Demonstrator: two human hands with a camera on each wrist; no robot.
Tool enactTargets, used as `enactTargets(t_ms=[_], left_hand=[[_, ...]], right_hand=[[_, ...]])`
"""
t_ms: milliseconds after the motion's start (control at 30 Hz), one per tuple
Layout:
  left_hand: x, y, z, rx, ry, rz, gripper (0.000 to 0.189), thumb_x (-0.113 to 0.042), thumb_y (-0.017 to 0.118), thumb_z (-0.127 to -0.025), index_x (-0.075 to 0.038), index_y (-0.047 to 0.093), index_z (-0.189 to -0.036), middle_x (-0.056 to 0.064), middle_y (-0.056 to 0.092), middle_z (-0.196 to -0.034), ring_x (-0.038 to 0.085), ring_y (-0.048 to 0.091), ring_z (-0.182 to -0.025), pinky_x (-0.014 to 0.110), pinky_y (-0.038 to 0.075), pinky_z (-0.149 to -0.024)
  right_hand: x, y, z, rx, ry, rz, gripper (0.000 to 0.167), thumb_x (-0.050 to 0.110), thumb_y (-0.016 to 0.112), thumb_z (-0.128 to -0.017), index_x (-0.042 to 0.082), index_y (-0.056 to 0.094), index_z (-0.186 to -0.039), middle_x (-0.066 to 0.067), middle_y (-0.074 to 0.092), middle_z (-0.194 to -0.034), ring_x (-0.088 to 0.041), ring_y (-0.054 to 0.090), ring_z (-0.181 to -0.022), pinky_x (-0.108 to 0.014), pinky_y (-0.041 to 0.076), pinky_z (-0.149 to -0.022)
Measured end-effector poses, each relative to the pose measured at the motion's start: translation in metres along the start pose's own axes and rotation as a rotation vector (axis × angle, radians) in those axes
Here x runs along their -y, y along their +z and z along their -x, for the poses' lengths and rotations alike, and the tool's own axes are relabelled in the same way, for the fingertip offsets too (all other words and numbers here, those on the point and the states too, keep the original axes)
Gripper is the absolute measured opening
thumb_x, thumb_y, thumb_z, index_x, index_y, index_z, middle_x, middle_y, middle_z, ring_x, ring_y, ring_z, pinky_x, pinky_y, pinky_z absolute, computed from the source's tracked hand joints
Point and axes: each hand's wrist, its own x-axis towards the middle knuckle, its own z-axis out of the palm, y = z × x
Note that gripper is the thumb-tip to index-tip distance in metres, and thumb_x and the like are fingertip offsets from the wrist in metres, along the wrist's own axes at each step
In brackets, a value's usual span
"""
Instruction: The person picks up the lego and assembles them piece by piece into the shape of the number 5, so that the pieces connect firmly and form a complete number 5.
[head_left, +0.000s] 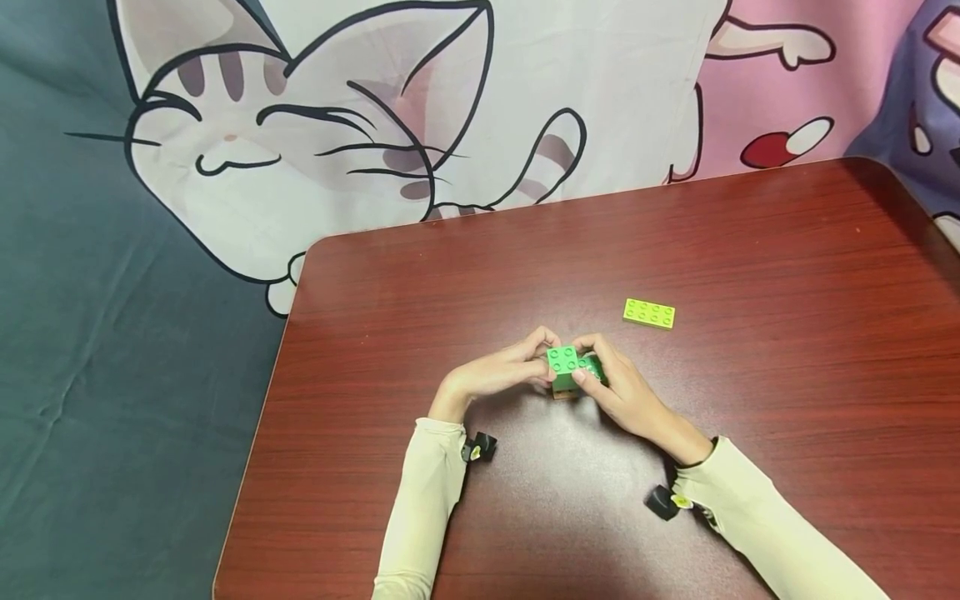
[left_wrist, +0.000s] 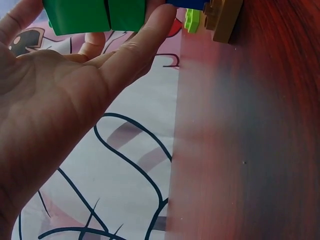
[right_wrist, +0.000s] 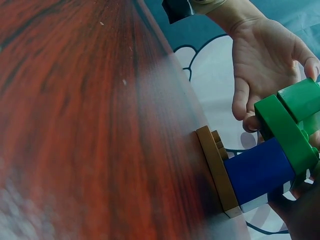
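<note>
A small stack of building bricks stands on the table between the two hands. At its bottom is a brown brick [right_wrist: 215, 172], with a blue brick [right_wrist: 260, 172] on it. Across the top of the blue lies a long green brick [right_wrist: 285, 132], and a square green brick [head_left: 562, 358] sits above that, at the left end. The left hand [head_left: 502, 371] pinches the square green brick from the left, thumb at its near side. From the right, the right hand [head_left: 626, 396] grips the long green brick, its thumb and fingers covering part of it.
A lime-green brick [head_left: 649, 314] with two rows of studs lies on the reddish-brown table [head_left: 787, 333], beyond the right hand. Behind the table's far edge hangs a cloth [head_left: 615, 83] printed with cartoon cats. Each sleeve cuff has a small black camera [head_left: 662, 503] on it.
</note>
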Motion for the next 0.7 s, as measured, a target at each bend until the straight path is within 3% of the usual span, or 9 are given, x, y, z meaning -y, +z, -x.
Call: enactTargets(t_ms=[267, 700], left_hand=[[-0.0008, -0.0001, 0.0002, -0.005, -0.038, 0.022, 0.03, -0.009, 0.043, -0.087, -0.005, 0.031, -0.115, 0.015, 0.055, -0.113, 0.038, 0.056, -0.103, 0.047, 0.043, -0.092], [-0.0026, 0.0011, 0.0001, -0.017, -0.055, -0.013, 0.033, -0.012, 0.043, -0.085, -0.006, 0.032, -0.116, 0.012, 0.056, -0.109, 0.034, 0.057, -0.099, 0.046, 0.045, -0.089]], right_hand=[[0.0006, -0.0007, -0.0001, 0.004, 0.003, -0.004, 0.025, 0.011, 0.055, -0.089, 0.006, 0.047, -0.112, -0.004, 0.056, -0.106, -0.016, 0.052, -0.093, -0.037, 0.042, -0.081], [0.0006, -0.0015, -0.0001, 0.011, -0.001, -0.019, 0.026, 0.01, 0.055, -0.088, 0.006, 0.048, -0.113, -0.003, 0.056, -0.105, -0.016, 0.051, -0.093, -0.038, 0.042, -0.082]])
